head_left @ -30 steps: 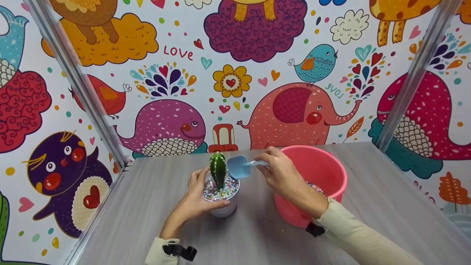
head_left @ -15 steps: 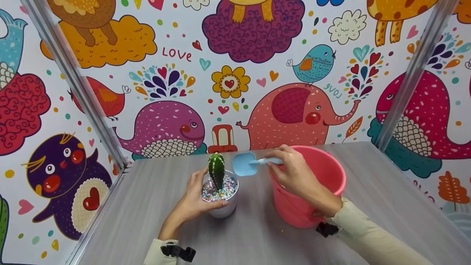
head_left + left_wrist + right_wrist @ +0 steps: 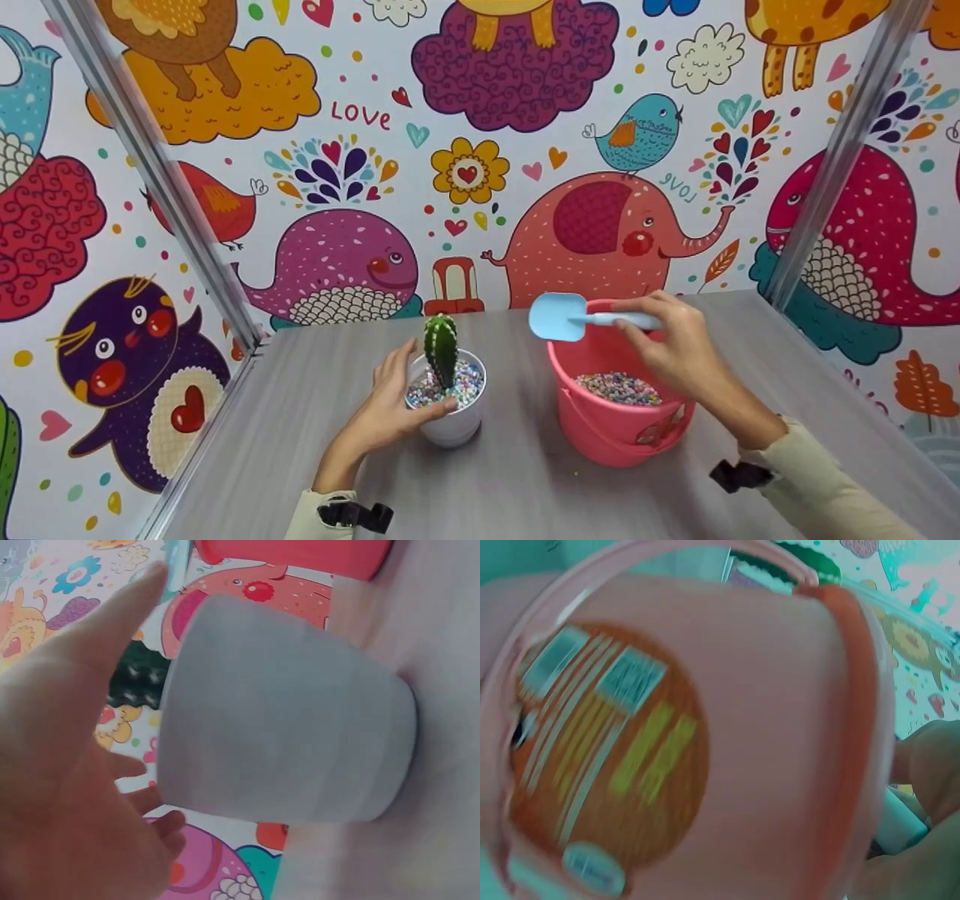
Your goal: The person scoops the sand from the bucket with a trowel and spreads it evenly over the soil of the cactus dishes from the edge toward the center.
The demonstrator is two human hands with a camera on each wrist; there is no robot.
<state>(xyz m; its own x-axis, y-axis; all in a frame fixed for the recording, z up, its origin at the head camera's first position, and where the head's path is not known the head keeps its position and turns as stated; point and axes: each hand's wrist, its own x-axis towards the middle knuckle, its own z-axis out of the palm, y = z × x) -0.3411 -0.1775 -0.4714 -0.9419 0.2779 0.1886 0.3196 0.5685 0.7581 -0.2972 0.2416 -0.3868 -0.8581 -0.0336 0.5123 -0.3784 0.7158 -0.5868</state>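
Observation:
A green cactus (image 3: 441,345) stands in a white pot (image 3: 453,429) filled with multicoloured pebbles. My left hand (image 3: 394,401) lies loosely about the pot's left side, thumb and fingers spread near the rim. The left wrist view shows the thumb (image 3: 142,596) apart from the grey-looking pot wall (image 3: 285,712). My right hand (image 3: 675,341) pinches the handle of a light blue toy shovel (image 3: 557,316) above a pink bucket (image 3: 589,424). No pebbles show on the blade. More pebbles (image 3: 619,388) lie inside the bucket. The right wrist view is filled mostly by the bucket's labelled side (image 3: 772,727).
Bucket and pot stand apart on a grey wood-grain table (image 3: 517,487). The bucket's handle (image 3: 600,431) hangs down its front. Printed cartoon panels (image 3: 337,262) with metal corner posts (image 3: 847,150) enclose the table's back and sides.
My right hand has carried the shovel from beside the cactus rightward over the bucket, uncovering the pebbles in it. My left thumb has loosened from the pot's rim; the pot has barely moved.

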